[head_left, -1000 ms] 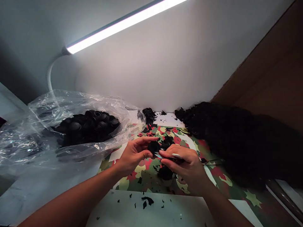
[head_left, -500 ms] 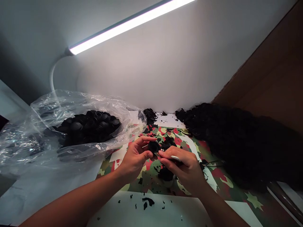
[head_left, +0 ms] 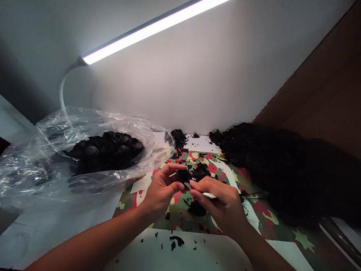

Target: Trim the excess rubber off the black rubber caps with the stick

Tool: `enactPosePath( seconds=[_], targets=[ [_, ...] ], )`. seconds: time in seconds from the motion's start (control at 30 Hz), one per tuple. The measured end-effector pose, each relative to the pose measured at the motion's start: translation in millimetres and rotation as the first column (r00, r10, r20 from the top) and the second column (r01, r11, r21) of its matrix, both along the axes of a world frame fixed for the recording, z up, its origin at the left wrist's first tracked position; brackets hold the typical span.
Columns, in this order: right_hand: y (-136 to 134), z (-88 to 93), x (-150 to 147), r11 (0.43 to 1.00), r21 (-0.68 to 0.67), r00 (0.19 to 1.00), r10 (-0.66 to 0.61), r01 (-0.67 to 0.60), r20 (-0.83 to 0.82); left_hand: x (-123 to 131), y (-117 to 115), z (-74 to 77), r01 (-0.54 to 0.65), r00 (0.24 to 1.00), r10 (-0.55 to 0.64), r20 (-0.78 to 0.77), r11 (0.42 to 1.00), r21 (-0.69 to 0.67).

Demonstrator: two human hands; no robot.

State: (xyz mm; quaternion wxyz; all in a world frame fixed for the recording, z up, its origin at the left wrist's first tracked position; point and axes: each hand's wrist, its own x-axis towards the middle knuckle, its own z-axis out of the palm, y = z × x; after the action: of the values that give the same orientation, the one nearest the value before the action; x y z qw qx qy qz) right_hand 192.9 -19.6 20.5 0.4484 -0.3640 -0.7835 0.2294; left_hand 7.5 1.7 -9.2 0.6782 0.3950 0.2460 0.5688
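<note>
Between the fingers and thumb of my left hand (head_left: 162, 188) is a round black cap-like piece (head_left: 184, 175), probably rubber. My right hand (head_left: 218, 194) is closed around a small knife with a white handle (head_left: 209, 195). The pale blade (head_left: 187, 184) meets the lower edge of the black piece, close to my left thumb. Below and behind both hands, black scraps (head_left: 197, 207) lie on a camouflage-patterned sheet (head_left: 180, 222).
To the left, a clear plastic bag (head_left: 113, 120) lies open around many round black pieces (head_left: 109, 148). A large dark heap (head_left: 270, 162) fills the right side beside a brown cardboard panel (head_left: 324, 94). A lit lamp (head_left: 158, 32) hangs above.
My right hand has turned slightly, so the knife's white handle tilts lower and its blade shows more clearly against the black piece. My left hand stays nearly in place.
</note>
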Motion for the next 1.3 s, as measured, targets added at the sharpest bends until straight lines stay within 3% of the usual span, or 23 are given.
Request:
enactPosePath(
  seconds=[1.3],
  targets=[
    [-4.3, 4.9, -2.8, 0.999, 0.043, 0.999, 0.034, -0.033, -0.015, -4.0, 1.0, 12.0, 0.046, 0.999, -0.046, 0.010, 0.998, 0.033]
  ],
)
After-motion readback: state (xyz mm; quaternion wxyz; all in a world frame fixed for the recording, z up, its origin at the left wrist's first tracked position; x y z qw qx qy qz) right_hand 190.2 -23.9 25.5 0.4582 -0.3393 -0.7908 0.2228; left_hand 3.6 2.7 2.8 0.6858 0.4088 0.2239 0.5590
